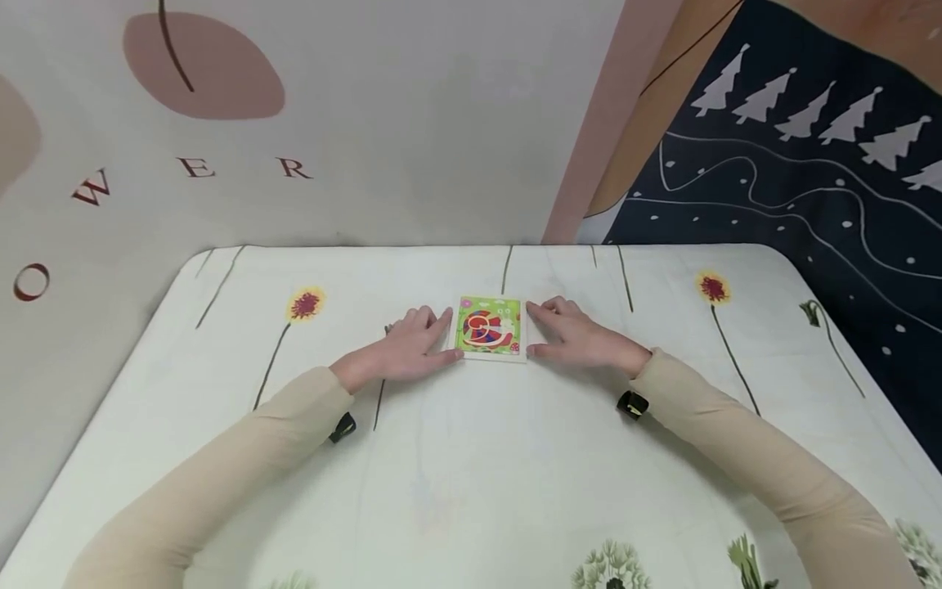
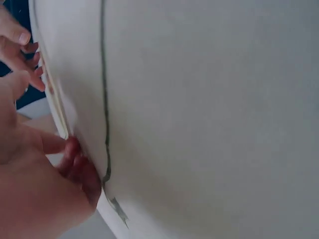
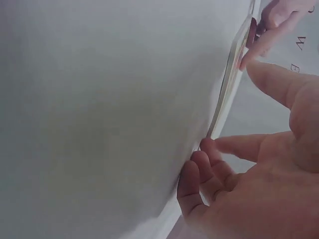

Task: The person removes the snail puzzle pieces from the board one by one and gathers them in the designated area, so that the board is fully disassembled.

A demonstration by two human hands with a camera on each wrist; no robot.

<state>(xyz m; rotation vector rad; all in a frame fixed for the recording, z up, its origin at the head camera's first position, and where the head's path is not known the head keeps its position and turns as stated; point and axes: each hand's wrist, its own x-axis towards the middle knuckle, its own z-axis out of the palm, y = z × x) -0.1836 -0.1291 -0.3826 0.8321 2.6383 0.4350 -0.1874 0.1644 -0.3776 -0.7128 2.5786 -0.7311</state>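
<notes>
A small square puzzle board [image 1: 489, 329] with a white edge lies flat on the table in the head view. Its picture is a red and blue snail on green, with small flowers and a mushroom. At the board's left edge is my left hand [image 1: 412, 346], index finger and thumb stretched to its corners. My right hand [image 1: 581, 337] mirrors this on the right edge, index finger near the top corner and thumb near the bottom one. In the right wrist view the board [image 3: 230, 82] appears edge-on, alongside the right hand [image 3: 254, 174]. The other fingers of both hands are bent.
A white cloth with printed flowers covers the table [image 1: 471, 466]. Behind it hangs a pale wall cloth [image 1: 412, 147] with printed letters, and at the right a dark cloth [image 1: 780, 188] with white trees. Black wrist devices [image 1: 633, 404] sit under both sleeves.
</notes>
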